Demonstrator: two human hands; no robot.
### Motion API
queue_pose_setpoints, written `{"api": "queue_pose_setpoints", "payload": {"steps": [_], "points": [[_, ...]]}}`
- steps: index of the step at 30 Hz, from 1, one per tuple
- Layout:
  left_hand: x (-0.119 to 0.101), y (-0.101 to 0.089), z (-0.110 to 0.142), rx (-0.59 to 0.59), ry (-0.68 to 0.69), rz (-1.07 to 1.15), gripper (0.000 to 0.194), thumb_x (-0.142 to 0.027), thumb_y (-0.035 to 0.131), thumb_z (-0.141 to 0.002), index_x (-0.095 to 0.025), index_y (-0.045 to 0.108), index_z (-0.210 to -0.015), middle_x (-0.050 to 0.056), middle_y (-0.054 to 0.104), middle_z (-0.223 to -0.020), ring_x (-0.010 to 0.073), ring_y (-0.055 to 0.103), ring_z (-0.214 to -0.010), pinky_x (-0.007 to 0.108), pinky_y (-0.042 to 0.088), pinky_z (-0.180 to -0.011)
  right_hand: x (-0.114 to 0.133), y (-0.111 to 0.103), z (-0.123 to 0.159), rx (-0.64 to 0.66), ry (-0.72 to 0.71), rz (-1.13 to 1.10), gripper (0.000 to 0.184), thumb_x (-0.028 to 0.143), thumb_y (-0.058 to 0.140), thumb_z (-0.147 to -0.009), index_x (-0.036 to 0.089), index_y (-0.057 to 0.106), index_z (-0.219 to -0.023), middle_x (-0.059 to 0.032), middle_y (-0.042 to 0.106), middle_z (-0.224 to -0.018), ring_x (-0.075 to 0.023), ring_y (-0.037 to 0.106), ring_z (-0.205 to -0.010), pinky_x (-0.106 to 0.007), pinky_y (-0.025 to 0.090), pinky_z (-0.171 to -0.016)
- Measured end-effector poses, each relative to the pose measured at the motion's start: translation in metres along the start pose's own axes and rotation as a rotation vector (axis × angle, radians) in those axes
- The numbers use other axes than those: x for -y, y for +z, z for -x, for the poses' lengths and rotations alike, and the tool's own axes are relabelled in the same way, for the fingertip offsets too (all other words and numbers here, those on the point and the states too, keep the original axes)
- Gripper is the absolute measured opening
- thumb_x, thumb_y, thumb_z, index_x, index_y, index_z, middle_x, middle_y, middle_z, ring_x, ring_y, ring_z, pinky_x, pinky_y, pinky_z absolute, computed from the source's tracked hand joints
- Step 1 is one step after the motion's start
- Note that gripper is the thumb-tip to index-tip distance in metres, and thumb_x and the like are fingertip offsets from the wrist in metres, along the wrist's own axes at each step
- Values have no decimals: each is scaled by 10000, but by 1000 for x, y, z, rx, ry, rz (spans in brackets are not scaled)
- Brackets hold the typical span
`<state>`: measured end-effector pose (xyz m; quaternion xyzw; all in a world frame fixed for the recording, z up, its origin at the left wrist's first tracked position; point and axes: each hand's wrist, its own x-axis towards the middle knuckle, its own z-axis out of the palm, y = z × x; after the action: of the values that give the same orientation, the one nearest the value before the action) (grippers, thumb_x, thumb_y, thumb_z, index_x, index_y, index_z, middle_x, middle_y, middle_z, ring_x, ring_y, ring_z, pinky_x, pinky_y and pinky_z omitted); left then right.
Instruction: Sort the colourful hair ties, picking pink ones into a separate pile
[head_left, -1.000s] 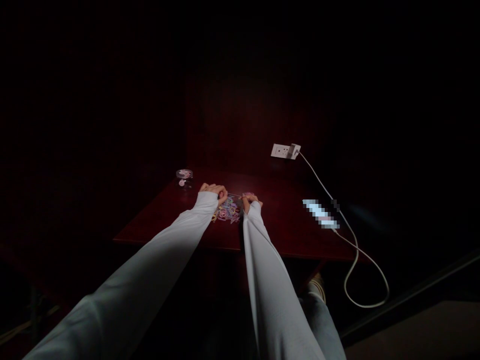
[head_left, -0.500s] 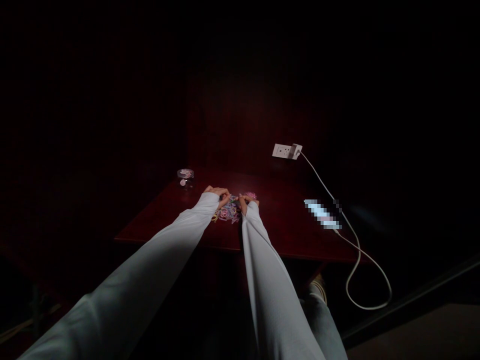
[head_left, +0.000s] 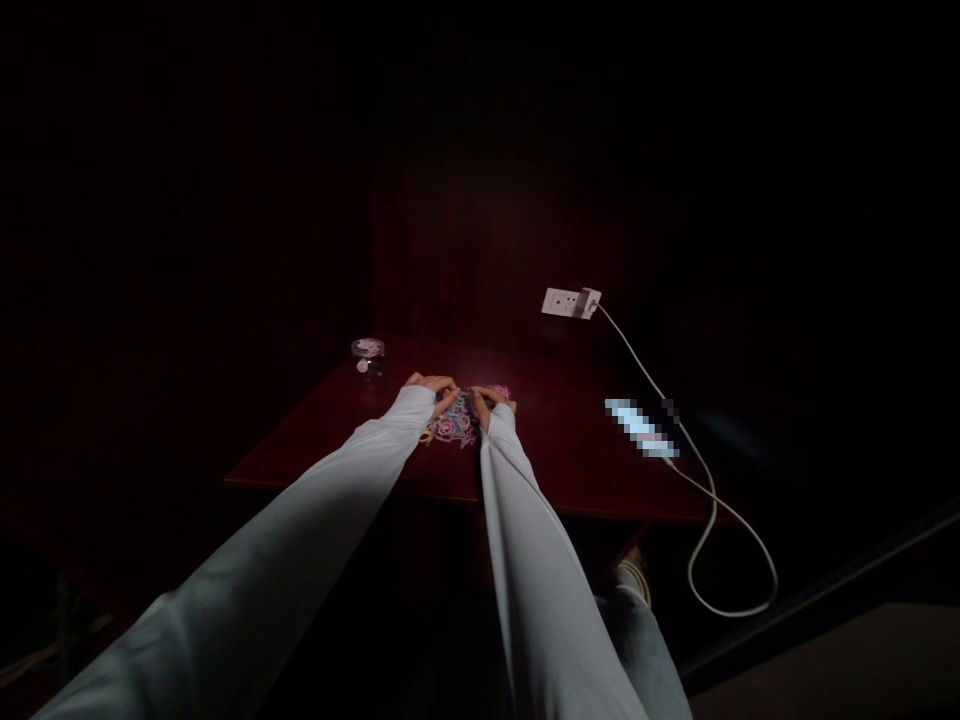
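A loose pile of small coloured hair ties (head_left: 452, 428), in pink, yellow and lilac, lies on the dark red table between my hands. My left hand (head_left: 437, 388) is at the pile's left and far side, fingers curled and closed over it. Across from it, my right hand (head_left: 492, 402) has its thumb and fingers drawn together at the pile's right side. Whatever the fingertips hold is too small and dark to make out. Just beyond my right hand shows a bright pink bunch (head_left: 499, 391), partly covered by the fingers.
A clear round container (head_left: 368, 356) with pink pieces stands at the table's back left. On the right lies a blurred-out phone (head_left: 641, 428) with a white cable (head_left: 701, 455) running to a charger in the wall socket (head_left: 559, 302). The table's front edge (head_left: 420, 496) is close to me.
The view has shifted slightly, so everything sits a little further left. My right fingers have moved a little at the pile; my left hand stays almost as it was.
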<state>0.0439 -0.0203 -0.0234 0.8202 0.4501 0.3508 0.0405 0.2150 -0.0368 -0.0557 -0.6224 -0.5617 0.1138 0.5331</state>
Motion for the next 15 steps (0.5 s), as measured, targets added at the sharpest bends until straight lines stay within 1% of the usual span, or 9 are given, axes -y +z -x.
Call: {"api": "queue_pose_setpoints", "payload": {"steps": [4,7,9,11,15], "points": [[-2,-1,0,-8,-8,10,141,-260,633,-971,-237,728,-870,23,815,-951,228,720,-943,382,418,-886,3,-5,3,53,9,-20,273,435,647,-954,301,872,-1034,-54,787,-1049,-271,591,-1129,-383,506,-1009],[-4,-3,1,5,0,3,181,-280,596,-987,-238,728,-870,26,817,-962,230,723,-949,387,426,-884,9,-10,5,104,36,-13,243,441,690,-934,314,871,-1034,-42,798,-1077,-284,589,-1172,-418,466,-1085],[-5,-4,1,18,1,-9,195,-282,584,-989,-237,733,-872,29,814,-962,229,723,-936,390,433,-889,12,-12,6,128,59,-7,214,452,727,-911,315,874,-984,-38,803,-1087,-299,580,-1208,-443,430,-1127],[-6,-5,1,24,-2,-21,197,-282,581,-986,-234,739,-878,32,811,-960,227,722,-923,394,434,-898,13,-13,6,119,78,-11,185,455,758,-883,307,867,-902,-38,805,-1079,-313,568,-1232,-453,415,-1134],[-4,-2,2,13,2,-27,204,-291,576,-994,-238,746,-894,30,809,-966,224,722,-929,394,429,-901,10,-12,5,103,48,-45,142,397,789,-832,273,823,-772,-50,803,-998,-306,589,-1170,-436,427,-1107]]}}
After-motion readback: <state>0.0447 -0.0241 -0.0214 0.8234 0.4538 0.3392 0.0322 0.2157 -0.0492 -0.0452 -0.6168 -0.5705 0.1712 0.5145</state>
